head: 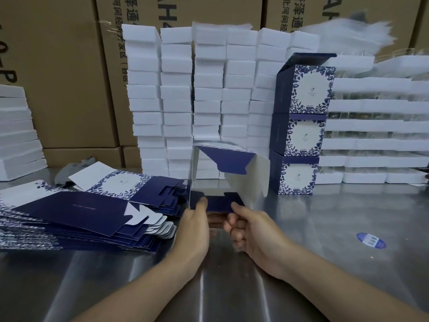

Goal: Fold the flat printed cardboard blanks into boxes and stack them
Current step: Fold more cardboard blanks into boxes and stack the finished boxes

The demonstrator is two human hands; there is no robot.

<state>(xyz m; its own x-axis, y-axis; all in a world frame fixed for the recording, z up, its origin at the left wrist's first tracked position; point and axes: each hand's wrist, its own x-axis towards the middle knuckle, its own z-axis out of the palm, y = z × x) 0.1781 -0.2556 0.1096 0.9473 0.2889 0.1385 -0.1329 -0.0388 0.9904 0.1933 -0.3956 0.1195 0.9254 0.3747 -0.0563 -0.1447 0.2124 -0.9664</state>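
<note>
Left hand [195, 220] and right hand [251, 230] each pinch near navy flap [218, 202] of half-folded box [232, 168] standing on steel table [325, 217], between flat blanks [81, 208] and three stacked boxes [299, 135].

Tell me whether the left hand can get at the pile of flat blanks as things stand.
Probably yes. The pile of flat blanks lies just beside the left hand, nothing between them. That hand holds a flap of the half-folded box, so it must let go first.
</note>
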